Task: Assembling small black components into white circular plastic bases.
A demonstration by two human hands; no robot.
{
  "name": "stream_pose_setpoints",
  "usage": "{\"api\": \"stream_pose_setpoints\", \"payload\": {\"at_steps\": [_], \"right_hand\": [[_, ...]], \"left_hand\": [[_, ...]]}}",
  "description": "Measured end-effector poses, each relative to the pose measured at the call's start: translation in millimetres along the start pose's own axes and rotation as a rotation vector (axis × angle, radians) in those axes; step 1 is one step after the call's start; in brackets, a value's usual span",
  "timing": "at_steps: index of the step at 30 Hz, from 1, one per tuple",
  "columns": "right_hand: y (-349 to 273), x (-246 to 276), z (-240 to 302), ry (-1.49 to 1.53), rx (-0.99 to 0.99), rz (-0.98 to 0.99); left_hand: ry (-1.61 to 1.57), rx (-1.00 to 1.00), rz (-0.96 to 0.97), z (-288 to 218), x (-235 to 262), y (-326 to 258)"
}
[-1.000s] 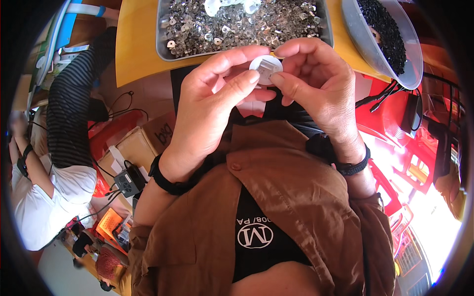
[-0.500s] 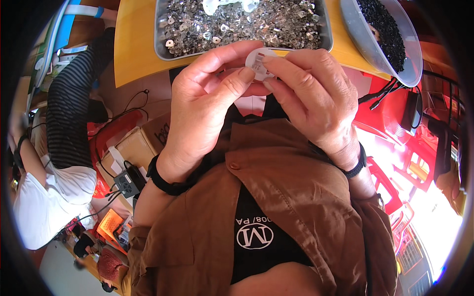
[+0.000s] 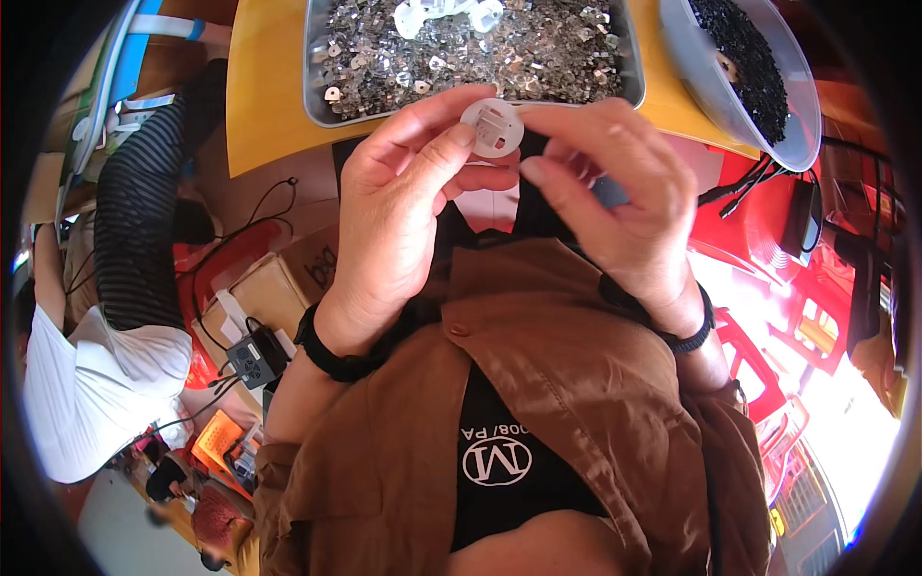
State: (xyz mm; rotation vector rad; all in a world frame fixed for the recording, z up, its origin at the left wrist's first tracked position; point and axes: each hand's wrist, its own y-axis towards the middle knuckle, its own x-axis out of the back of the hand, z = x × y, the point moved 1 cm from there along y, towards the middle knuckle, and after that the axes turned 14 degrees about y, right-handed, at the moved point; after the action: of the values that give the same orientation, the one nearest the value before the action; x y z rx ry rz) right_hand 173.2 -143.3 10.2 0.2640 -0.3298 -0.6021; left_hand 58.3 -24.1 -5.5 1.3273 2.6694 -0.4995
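Between the thumb and fingers of my left hand (image 3: 399, 192) is a white round plastic disc (image 3: 497, 132) with small slots in its face. My right hand (image 3: 624, 182) is just to the right of it, thumb and index finger spread apart with nothing visible between them. The right index fingertip lies close to the disc's edge; whether it touches, I cannot tell. Beyond both hands a grey metal tray (image 3: 317, 110) holds many small shiny metal pieces (image 3: 538, 62). A white plastic part (image 3: 449, 14) lies on top of those pieces.
The tray stands on a yellow table (image 3: 264, 96). At the right, a clear plastic bowl (image 3: 802, 115) of small black pieces (image 3: 744, 67) overhangs the table edge. Cables, a cardboard box (image 3: 264, 293) and a black device (image 3: 254, 360) are at my left, near another person (image 3: 106, 384).
My right thumb and fingers have come off the disc and opened. The disc now shows its face more fully and stays in my left hand.
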Motion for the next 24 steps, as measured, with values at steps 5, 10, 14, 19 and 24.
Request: {"api": "stream_pose_setpoints", "payload": {"at_steps": [5, 10, 14, 19, 24], "right_hand": [[4.4, 17.6, -1.5, -0.119, 0.027, -0.078], [5.8, 41.2, -0.7, -0.168, 0.043, -0.144], [2.8, 73.5, -6.8, -0.219, -0.009, -0.385], [9.9, 123.9, 1.7, -0.383, 0.053, -0.543], [27.5, 177.8, -18.0, -0.744, 0.007, -0.427]], "left_hand": [[0.046, 0.005, 0.032, -3.0, -0.5, -3.1], [0.063, 0.023, 0.037, -3.1, -0.7, -2.8], [0.128, 0.012, 0.055, -4.0, -3.8, -1.2], [0.151, 0.034, 0.026, -6.5, -12.6, 1.0], [0.183, 0.018, -0.013, -6.1, -6.6, -3.3]]}}
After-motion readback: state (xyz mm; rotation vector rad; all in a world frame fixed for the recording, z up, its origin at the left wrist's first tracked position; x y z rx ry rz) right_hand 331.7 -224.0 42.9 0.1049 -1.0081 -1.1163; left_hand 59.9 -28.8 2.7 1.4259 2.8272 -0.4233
